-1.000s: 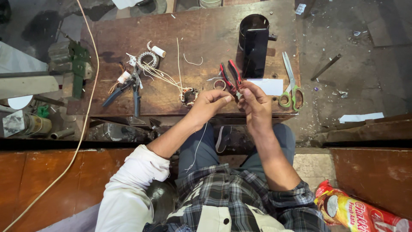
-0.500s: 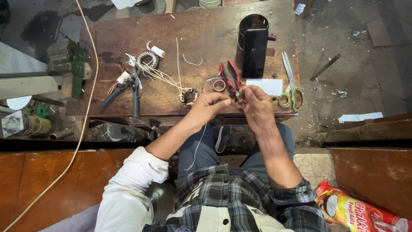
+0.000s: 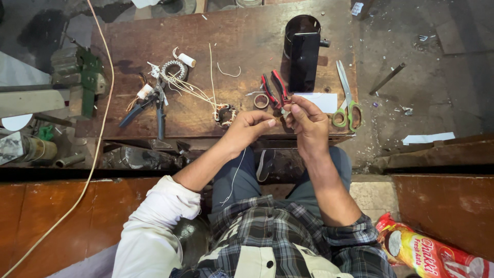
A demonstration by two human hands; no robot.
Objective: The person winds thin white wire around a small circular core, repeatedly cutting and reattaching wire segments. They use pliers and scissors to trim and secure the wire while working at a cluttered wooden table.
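Our left hand (image 3: 250, 125) and right hand (image 3: 307, 119) meet at the desk (image 3: 242, 20) front edge, fingers pinched on a thin white wire (image 3: 234, 177), red-handled pliers (image 3: 272, 88) just behind, green-handled scissors (image 3: 346, 98) right of them.

green-handled scissors (image 3: 346, 103), black cylinder (image 3: 302, 51), blue-handled pliers (image 3: 150, 105), snack packet (image 3: 437, 252)

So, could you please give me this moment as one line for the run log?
left hand: pinching thin white wire | right hand: pinching small part, unclear | beside: red pliers, green scissors | surface: wooden bench
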